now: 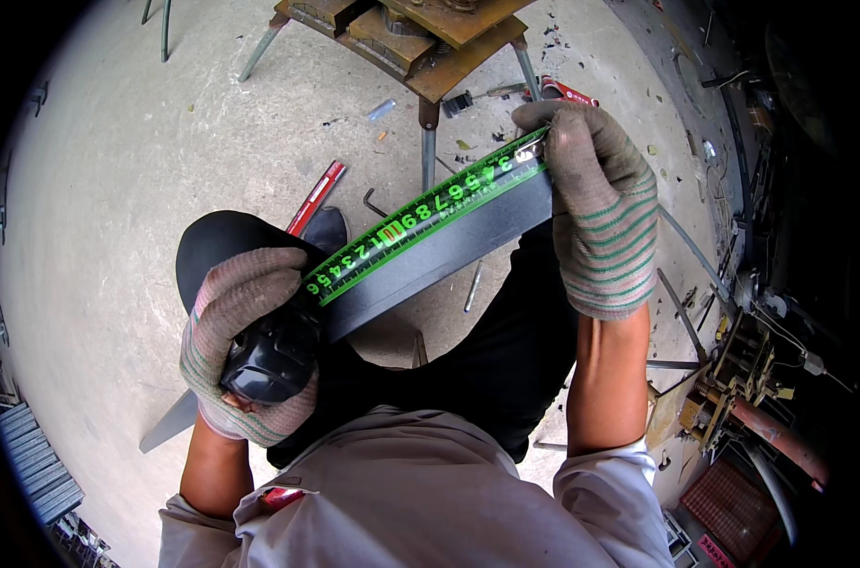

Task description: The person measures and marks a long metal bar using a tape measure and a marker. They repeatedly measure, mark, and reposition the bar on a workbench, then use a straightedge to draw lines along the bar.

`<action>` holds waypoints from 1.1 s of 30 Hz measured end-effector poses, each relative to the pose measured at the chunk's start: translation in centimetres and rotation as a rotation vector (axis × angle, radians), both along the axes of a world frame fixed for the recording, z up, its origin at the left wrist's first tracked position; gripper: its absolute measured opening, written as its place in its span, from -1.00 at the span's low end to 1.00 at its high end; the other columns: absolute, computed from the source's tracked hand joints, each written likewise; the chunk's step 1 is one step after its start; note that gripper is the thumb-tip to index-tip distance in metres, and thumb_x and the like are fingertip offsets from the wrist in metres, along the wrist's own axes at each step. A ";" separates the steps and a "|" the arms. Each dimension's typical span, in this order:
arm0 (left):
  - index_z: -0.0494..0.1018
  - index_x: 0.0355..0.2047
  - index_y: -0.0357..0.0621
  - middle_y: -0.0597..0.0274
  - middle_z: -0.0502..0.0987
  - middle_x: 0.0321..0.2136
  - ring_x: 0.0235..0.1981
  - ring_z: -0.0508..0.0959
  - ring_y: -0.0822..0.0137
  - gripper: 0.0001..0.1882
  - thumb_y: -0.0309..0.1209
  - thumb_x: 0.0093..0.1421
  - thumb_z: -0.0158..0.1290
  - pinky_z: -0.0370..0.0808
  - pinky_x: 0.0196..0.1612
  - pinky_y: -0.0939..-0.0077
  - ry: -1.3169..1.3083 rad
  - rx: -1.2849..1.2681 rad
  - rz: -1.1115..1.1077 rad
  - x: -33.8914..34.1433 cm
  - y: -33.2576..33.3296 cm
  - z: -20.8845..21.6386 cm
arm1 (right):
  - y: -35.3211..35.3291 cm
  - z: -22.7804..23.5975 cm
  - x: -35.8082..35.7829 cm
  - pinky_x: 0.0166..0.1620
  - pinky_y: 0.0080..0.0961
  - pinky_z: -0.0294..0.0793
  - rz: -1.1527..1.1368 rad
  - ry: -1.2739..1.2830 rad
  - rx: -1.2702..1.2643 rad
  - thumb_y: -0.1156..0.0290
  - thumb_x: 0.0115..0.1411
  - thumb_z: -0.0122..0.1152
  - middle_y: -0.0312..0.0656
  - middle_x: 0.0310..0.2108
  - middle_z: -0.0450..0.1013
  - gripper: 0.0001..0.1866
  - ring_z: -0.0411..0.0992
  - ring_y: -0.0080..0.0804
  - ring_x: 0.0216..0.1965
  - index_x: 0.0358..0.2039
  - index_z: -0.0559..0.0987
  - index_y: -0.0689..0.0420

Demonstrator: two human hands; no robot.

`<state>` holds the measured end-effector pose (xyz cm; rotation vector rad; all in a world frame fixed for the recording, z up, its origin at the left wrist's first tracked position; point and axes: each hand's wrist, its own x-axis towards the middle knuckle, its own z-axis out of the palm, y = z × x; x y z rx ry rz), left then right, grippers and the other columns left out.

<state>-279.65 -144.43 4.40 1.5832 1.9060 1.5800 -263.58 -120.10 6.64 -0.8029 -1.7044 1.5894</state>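
Observation:
My left hand (207, 327), in a knit work glove, is closed around the black case of a tape measure (274, 358). Its bright green blade (430, 210) is drawn out along a flat grey metal bar (449, 251) that slants across my lap. At the upper right end, my gloved right hand (608, 208) pinches the blade's tip against the bar. The fingers there partly hide the hook. Past my left hand, what looks like the bar's other end (169, 421) sticks out at lower left.
A rusty-topped metal stand (430, 71) rises ahead of my knees. On the concrete floor (117, 189) lie a red strip-shaped object (318, 197), a hex key (382, 204) and scraps. Machinery (733, 379) stands at the right; metal tubes (37, 464) are stacked at left.

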 end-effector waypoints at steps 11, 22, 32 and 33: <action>0.49 -0.10 -0.30 -0.23 0.59 -0.12 -0.07 0.64 -0.04 -0.49 -0.58 -0.17 0.20 0.54 0.04 0.18 0.011 0.003 0.003 0.0 0.0 -0.1 | 0.1 -0.3 0.0 -0.34 -0.65 0.43 0.003 0.006 -0.007 0.19 0.35 0.27 -0.36 -0.43 0.55 -0.72 0.46 -0.66 -0.40 -0.20 0.71 0.16; 0.49 -0.08 -0.28 -0.21 0.59 -0.12 -0.06 0.63 -0.05 -0.44 -0.56 -0.23 0.20 0.54 0.05 0.15 -0.009 -0.001 -0.002 -0.1 0.0 -0.2 | 0.1 -0.3 0.0 -0.33 -0.63 0.44 0.000 0.006 -0.016 0.18 0.33 0.30 -0.35 -0.42 0.55 -0.71 0.47 -0.63 -0.39 -0.21 0.71 0.17; 0.50 -0.09 -0.28 -0.22 0.59 -0.11 -0.07 0.64 -0.04 -0.48 -0.56 -0.18 0.21 0.55 0.04 0.19 0.003 -0.008 0.005 -0.1 0.1 -0.1 | 0.2 -0.5 0.0 -0.32 -0.62 0.44 -0.011 0.002 0.008 0.18 0.33 0.31 -0.36 -0.43 0.54 -0.73 0.47 -0.63 -0.38 -0.22 0.70 0.15; 0.50 -0.10 -0.28 -0.22 0.59 -0.11 -0.07 0.64 -0.03 -0.48 -0.56 -0.18 0.21 0.55 0.04 0.19 0.008 -0.011 0.006 -0.1 0.1 -0.1 | 0.2 -0.6 0.0 -0.32 -0.62 0.44 -0.012 0.007 0.000 0.19 0.33 0.31 -0.36 -0.43 0.54 -0.73 0.47 -0.64 -0.38 -0.23 0.70 0.15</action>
